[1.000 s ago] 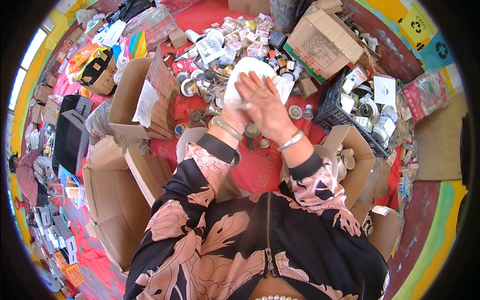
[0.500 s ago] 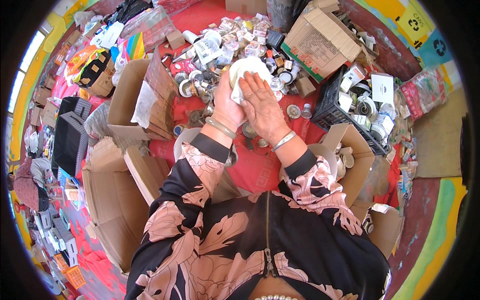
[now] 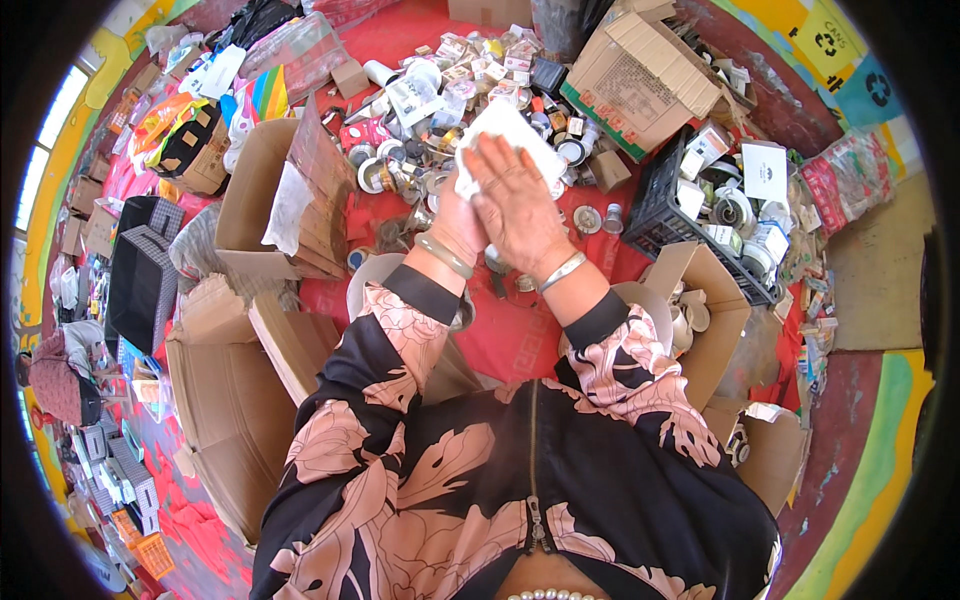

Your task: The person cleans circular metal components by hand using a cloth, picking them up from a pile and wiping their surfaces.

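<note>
A white, squarish, soft-looking piece (image 3: 512, 138), perhaps folded cloth, is held up in front of me over the pile. My left hand (image 3: 457, 218) is closed round its near left edge; most of those fingers are hidden. Across its near side lies my right hand (image 3: 520, 205), palm down, its fingers stretched out flat on the white surface. Whether anything is inside or under the piece, I cannot tell. Beyond and below it spreads a heap of small boxes (image 3: 470, 65), with round jars and lids (image 3: 378, 175).
An open cardboard box (image 3: 255, 190) stands at the left, with another nearer box (image 3: 230, 410). To the right are a black crate (image 3: 650, 222) full of packages, a tipped brown carton (image 3: 645, 85) and a box of round pieces (image 3: 725, 325). Red sheeting (image 3: 505, 335) covers the floor.
The white piece looked rounded before and now shows a flatter, squarer outline. My right hand has shifted slightly left, nearer to my left hand.
</note>
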Tool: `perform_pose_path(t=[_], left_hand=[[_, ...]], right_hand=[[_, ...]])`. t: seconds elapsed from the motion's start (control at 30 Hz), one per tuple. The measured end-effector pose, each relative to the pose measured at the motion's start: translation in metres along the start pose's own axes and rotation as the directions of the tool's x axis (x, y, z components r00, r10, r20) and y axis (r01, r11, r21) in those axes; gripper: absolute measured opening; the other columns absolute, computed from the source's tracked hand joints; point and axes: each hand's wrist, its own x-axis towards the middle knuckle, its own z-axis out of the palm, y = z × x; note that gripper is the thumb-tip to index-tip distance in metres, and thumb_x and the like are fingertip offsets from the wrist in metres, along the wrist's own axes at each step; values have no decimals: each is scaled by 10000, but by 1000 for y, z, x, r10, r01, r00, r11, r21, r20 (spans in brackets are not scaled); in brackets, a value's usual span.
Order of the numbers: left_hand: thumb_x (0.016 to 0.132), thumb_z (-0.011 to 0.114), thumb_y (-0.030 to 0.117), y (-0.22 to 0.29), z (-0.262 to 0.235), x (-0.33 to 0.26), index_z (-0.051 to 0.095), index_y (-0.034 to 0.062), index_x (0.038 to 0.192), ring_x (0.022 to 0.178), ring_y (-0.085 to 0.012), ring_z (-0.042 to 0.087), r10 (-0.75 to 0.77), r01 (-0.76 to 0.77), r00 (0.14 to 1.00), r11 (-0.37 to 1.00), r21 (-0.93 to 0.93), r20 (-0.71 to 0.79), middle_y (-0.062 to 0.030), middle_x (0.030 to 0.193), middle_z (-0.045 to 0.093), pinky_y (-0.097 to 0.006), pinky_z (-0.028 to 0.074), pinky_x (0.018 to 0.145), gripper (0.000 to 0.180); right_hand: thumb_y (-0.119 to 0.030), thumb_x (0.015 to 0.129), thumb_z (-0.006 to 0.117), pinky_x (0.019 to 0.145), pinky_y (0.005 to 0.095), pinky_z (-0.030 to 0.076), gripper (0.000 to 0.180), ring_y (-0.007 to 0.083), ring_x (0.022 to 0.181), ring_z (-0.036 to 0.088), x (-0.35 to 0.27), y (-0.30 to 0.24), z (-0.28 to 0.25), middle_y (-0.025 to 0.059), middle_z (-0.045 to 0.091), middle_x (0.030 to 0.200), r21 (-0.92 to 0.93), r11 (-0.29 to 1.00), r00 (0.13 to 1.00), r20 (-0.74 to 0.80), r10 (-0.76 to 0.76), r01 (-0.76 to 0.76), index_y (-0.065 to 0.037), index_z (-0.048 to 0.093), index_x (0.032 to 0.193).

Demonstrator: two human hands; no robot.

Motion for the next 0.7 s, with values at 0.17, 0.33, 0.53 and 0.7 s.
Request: perform_pose_path(t=[0.17,0.33,0.53,0.7], left_hand=[[948,347,342,-8,-8,11,457,84,1241,1135,-235,481,-99,107,967,994,-20,234,-79,1243,501,-376,343,1011,406],[943,299,370,4,-5,-5,447,59,1244,1151,-267,469,52,-52,997,999,-2,-51,-108,1264,480,-394,337,1019,457],[960,299,329,-4,-9,13,461,70,1250,1176,-224,468,-67,79,976,996,-51,208,-81,1255,512,-381,345,1016,422],[948,321,354,10,-10,10,469,46,1229,1131,-258,497,65,-59,987,997,-48,146,-109,1213,530,-394,360,1005,442]], right_hand=[[-270,906,403,1079,440,196,491,340,1325,245,3,30,-3,162,309,1416,-30,979,971,-132,198,-203,-84,361,1358],[-282,907,409,1084,441,180,479,313,1323,268,-7,-6,0,146,303,1424,29,999,1000,12,26,-27,-106,377,1351],[-275,918,388,1091,427,164,493,324,1338,237,6,30,-4,147,289,1434,-48,971,969,-83,231,-236,-102,340,1377],[-264,907,404,1085,433,195,485,332,1318,272,-9,4,6,153,308,1421,-51,998,999,-5,47,-47,-96,364,1359]])
